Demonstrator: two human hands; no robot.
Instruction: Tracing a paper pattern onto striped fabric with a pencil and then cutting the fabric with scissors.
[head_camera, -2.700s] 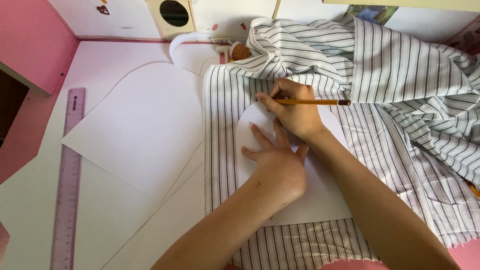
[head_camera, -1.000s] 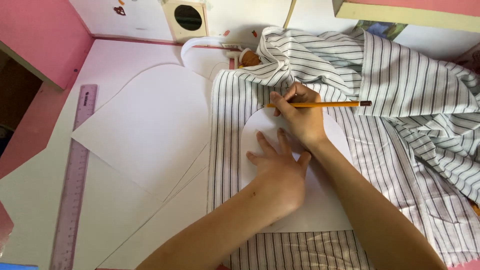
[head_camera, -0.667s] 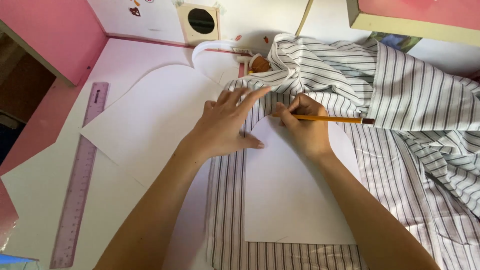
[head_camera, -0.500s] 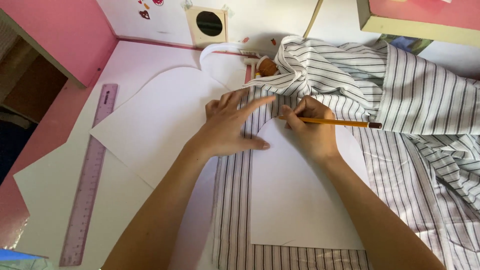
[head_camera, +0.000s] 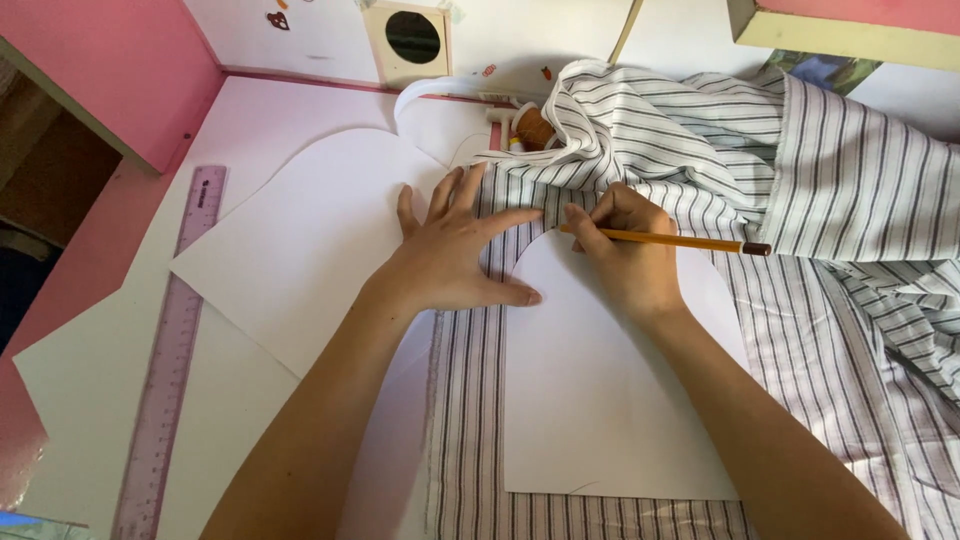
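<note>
A white paper pattern piece (head_camera: 600, 390) with a rounded top lies on white fabric with dark stripes (head_camera: 860, 200). My left hand (head_camera: 455, 250) lies flat with fingers spread, pressing the fabric and the pattern's left edge near its curved top. My right hand (head_camera: 625, 255) rests on the pattern's top and grips a yellow pencil (head_camera: 680, 241) with its tip at the curved edge.
A larger white paper pattern (head_camera: 290, 250) lies left of the fabric. A long clear ruler (head_camera: 170, 350) lies along the table's left side. A thread spool (head_camera: 533, 128) sits behind the fabric, and a pink wall (head_camera: 110, 60) rises at the back left.
My left hand left the middle of the pattern and now lies flat at its upper left edge. The pencil hand stays at the curved top. The view has shifted.
</note>
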